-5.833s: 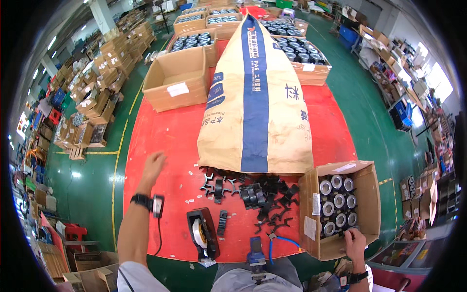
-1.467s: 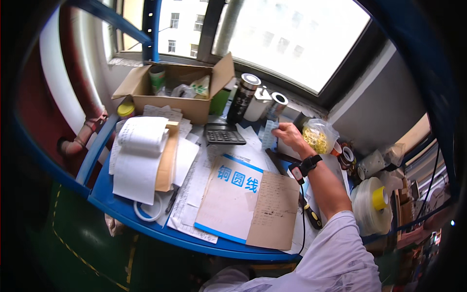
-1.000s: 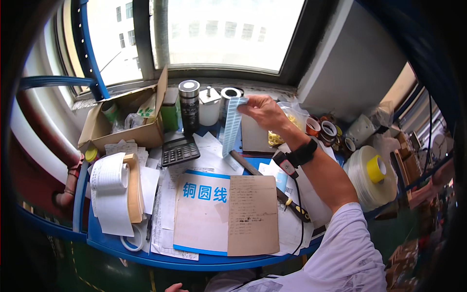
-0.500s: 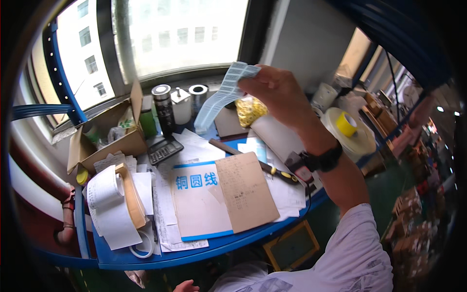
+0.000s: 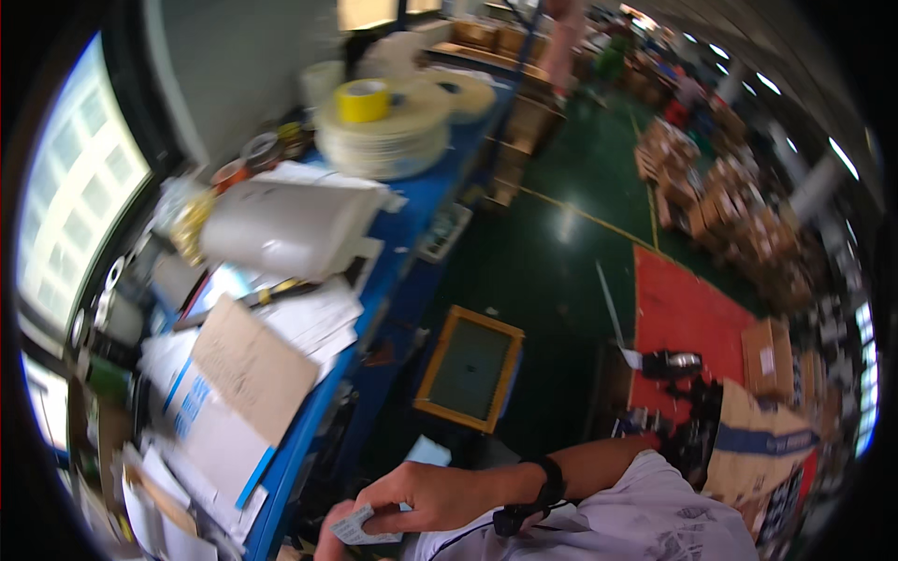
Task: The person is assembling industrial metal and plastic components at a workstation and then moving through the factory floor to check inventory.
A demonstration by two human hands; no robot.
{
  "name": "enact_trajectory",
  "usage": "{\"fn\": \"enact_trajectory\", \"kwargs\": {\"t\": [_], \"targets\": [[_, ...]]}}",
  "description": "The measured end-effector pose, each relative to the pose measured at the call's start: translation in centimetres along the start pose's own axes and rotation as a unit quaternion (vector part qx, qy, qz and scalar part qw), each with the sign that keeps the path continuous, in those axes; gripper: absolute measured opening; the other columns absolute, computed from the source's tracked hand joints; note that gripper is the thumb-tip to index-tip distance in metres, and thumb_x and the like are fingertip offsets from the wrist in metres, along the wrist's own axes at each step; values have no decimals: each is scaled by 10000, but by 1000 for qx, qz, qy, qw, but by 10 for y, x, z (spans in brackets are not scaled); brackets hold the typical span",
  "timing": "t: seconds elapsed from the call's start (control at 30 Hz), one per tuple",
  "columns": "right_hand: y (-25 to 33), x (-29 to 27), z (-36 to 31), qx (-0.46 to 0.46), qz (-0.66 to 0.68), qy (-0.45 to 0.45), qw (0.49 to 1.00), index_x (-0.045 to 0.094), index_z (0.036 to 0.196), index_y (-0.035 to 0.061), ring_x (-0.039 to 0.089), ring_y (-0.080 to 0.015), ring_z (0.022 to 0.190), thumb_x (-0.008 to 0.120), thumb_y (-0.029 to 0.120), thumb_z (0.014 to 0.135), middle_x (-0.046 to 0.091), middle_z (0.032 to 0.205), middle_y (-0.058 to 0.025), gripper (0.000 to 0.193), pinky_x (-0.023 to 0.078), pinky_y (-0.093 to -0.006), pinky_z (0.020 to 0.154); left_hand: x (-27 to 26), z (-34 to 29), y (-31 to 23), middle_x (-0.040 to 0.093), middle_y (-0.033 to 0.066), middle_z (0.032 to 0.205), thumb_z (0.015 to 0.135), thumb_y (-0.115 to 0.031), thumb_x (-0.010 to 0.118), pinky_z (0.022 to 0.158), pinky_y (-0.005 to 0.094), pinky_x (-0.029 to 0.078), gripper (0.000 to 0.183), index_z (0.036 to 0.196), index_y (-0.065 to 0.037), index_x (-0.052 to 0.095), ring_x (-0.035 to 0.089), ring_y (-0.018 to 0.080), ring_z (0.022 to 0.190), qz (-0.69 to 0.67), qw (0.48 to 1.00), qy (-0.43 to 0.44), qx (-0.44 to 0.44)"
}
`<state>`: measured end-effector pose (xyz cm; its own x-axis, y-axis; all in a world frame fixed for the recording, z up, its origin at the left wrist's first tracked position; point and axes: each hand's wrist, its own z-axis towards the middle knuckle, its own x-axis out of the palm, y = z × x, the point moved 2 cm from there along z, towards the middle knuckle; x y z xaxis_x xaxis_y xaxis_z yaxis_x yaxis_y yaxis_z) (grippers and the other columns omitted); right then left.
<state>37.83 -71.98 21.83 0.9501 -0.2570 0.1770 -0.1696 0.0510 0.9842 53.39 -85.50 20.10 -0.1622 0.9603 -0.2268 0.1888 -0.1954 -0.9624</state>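
Observation:
My right hand (image 5: pixel 426 497), with a black watch (image 5: pixel 552 479) on its wrist, is low in front of my body. Its fingers are closed on a strip of small pale printed labels (image 5: pixel 363 529). My left hand (image 5: pixel 332 540) shows only in part at the lower edge, close against the strip's left end; its fingers are blurred, and whether it grips the strip is not plain. A pale blue piece (image 5: pixel 427 451) shows just beyond my right hand; I cannot tell whether it belongs to the strip.
To the left, a blue table (image 5: pixel 323 397) bears a cardboard folder (image 5: pixel 254 351), papers, a grey-white roll (image 5: pixel 285 227) and stacked tape rolls (image 5: pixel 383 136). A yellow-framed panel (image 5: pixel 470 369) stands low beside it. Right lie a red floor area (image 5: pixel 687 318) and piled cartons (image 5: pixel 739 210).
My view has swung right and away from the window. My right hand has come down from above the table to my body with the label strip, beside my left hand.

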Motion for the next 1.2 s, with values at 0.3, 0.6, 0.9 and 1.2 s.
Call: {"fn": "enact_trajectory", "kwargs": {"t": [0.3, 0.6, 0.9, 1.2], "targets": [[-15, -111, -172, 27, 12, -331, 943, 576, 892, -2, 498, -101, 608, 573, 203, 936, 555, 659, -41, 210, 386, -286, 553, 159, 84, -42, 608, -3, 740, 901, -128, 594, 534, 211, 386, 197, 1030, 19, 618, 501, 57, 599, -70, 958, 217, -174], [-62, -159, -279, 19, 55, -485, 873, 606, 1068, 12, 537, -84, 703, 540, 234, 959, 601, 791, -25, 256, 427, -238, 632, 209, 128, -53, 563, -45, 739, 923, -128, 597, 551, 242, 350, 155, 877, 14, 638, 447, 47, 650, 24, 980, 178, -88], [-88, -169, -337, 69, -129, -598, 788, 644, 1013, 29, 618, -235, 754, 552, 270, 931, 660, 884, -105, 271, 475, -322, 677, 236, 187, -73, 440, -66, 675, 930, -147, 586, 524, 241, 279, 237, 733, -29, 528, 354, 40, 623, 35, 974, 221, -39], [-121, -126, -312, 171, -54, -705, 686, 666, 995, 14, 630, -95, 750, 559, 216, 933, 684, 865, -53, 237, 498, -252, 694, 220, 261, -35, 654, 6, 892, 929, -147, 593, 661, 245, 438, 219, 1027, 41, 652, 541, 78, 788, 29, 945, 326, -13]]}}
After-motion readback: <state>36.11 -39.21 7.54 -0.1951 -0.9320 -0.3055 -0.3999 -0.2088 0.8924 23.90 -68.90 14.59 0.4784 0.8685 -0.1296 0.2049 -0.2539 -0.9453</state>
